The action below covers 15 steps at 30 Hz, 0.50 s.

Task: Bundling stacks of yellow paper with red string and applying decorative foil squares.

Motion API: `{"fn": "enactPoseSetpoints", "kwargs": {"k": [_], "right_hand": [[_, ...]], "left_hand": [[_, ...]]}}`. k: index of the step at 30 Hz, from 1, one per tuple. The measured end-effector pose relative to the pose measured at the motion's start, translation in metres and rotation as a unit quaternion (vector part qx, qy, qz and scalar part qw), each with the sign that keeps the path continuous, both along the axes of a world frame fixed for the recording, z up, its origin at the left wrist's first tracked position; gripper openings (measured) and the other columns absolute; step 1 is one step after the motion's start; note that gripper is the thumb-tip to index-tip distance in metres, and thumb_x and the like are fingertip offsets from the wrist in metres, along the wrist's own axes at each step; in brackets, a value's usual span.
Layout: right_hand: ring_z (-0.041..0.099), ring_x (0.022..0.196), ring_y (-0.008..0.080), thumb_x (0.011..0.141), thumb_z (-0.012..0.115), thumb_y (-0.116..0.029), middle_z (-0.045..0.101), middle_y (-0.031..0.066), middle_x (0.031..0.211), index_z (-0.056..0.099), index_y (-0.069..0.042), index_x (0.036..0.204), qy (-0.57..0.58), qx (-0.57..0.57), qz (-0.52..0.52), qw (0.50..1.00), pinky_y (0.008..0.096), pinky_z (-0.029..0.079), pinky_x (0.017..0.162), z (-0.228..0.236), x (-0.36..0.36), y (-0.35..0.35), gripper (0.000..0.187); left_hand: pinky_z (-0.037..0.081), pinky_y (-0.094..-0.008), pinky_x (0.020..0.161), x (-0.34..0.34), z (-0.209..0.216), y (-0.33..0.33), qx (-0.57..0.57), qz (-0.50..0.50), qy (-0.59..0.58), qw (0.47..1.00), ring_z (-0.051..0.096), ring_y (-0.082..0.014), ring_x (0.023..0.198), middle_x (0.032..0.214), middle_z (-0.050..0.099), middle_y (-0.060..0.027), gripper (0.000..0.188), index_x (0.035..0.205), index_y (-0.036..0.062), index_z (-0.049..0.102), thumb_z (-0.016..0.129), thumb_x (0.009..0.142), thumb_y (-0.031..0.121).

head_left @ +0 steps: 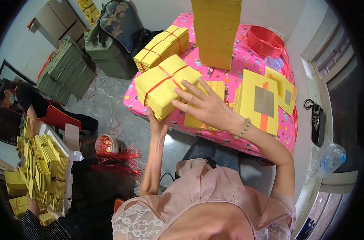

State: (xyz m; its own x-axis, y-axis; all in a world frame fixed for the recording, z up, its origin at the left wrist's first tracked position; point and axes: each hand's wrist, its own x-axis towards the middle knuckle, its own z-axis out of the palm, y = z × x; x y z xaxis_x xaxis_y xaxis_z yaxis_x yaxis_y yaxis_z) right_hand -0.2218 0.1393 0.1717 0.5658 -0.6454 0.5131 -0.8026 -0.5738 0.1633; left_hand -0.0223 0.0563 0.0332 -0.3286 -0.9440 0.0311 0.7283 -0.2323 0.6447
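Note:
A thick bundle of yellow paper (162, 82), tied crosswise with red plastic strips, is tilted up at the near left edge of the table. My left hand (157, 123) grips its lower near corner from below, the fingers partly hidden under it. My right hand (208, 106) lies with spread fingers against the bundle's right side. Beneath that hand, loose yellow sheets (198, 122) lie on the table. To the right is a stack of yellow sheets (248, 116) with a grey rectangle and orange strips on top.
The table has a pink patterned cover (130, 98). Behind stand another tied bundle (162, 46), a tall yellow block (217, 36) and a red strip coil (264, 42). On the left, two people work at yellow stacks (46, 172); a bucket (110, 145) with red scraps stands on the floor.

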Motion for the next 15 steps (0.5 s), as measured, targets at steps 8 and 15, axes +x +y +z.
{"fn": "enactPoseSetpoints", "kwargs": {"k": [8,15], "right_hand": [[0.037,0.140,0.0352,0.084,0.064,-0.011,0.043,0.0129,0.148,0.056,-0.014,0.131,-0.062,0.081,-0.102,0.990,0.0555,0.033,0.113,0.001,-0.042,0.041,0.048],[0.036,0.140,0.0378,0.084,0.068,-0.009,0.044,0.0145,0.146,0.057,-0.013,0.132,-0.082,0.120,-0.221,0.964,0.0542,0.033,0.114,0.013,-0.070,0.090,0.049]], "left_hand": [[0.047,-0.0482,0.107,-0.002,-0.058,-0.049,0.045,0.075,-0.001,0.996,0.048,-0.0303,0.132,0.146,0.045,-0.0106,0.079,0.148,0.0118,0.033,0.066,0.089,0.053],[0.050,-0.0445,0.101,-0.070,-0.090,-0.102,0.029,0.090,0.065,0.993,0.051,-0.0266,0.127,0.144,0.046,-0.0076,0.069,0.148,0.0145,0.030,0.064,0.094,0.042]]}}
